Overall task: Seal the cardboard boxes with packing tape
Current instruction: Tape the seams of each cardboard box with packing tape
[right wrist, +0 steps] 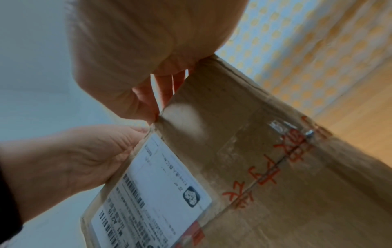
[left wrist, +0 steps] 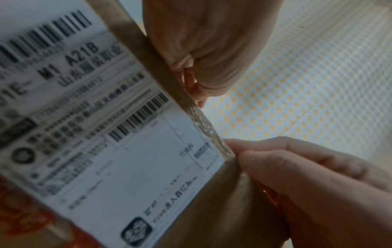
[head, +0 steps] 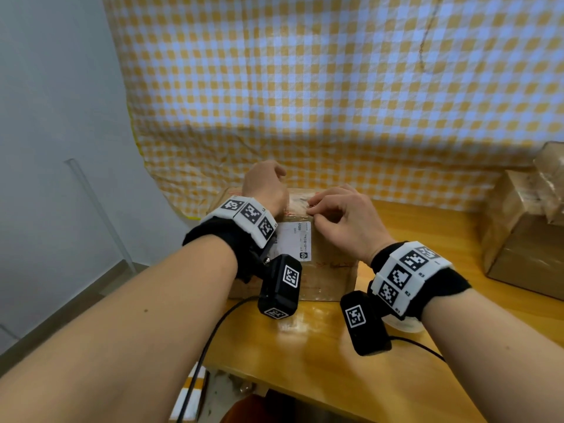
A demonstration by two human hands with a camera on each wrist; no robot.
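The brown corrugated cardboard box (head: 320,261), bearing a white shipping label (head: 294,239), stands on the glossy yellow wooden table (head: 320,355). The left hand (head: 265,184) curls over its far top edge. The right hand (head: 345,218) pinches at the top seam with curled fingers.

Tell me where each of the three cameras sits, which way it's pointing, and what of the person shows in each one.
Head: worn on the head, facing forward and down at the cardboard box on the wooden table; both forearms, left hand and right hand show.
Left wrist: looks along the left hand across the box's shipping label; both hands' fingers show.
Right wrist: looks along the right hand at the box's side and red print; both hands show.
Shared: both wrist views show the label and the checked cloth.
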